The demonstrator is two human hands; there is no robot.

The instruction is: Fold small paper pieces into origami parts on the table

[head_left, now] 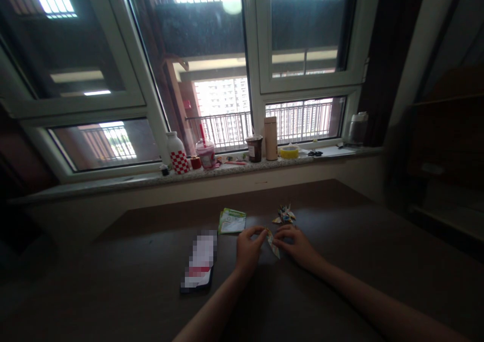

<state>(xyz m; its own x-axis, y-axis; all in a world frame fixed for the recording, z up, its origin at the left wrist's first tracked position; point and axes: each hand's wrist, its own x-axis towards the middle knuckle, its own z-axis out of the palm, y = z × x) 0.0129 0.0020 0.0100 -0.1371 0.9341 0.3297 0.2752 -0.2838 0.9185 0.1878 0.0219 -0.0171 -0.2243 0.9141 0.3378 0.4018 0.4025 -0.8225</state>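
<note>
Between my two hands is a small piece of folded patterned paper [273, 247], narrow and pointed at its lower end. My left hand [249, 246] pinches its upper left part between thumb and fingertips. From the other side, my right hand [297, 243] has its thumb and fingers closed on the paper's right edge. Just beyond my hands lie several folded paper pieces [285, 215] with sharp points, bunched together on the table. The paper's exact folds are too small to make out.
Left of my hands, a phone [200, 261] with a blurred-out screen lies on the dark table [132, 261]. A green and white paper packet [232, 221] is behind it. Along the windowsill stand a checkered bottle [178, 155], drink cups [254, 148], a tan flask [270, 139] and yellow tape [289, 152].
</note>
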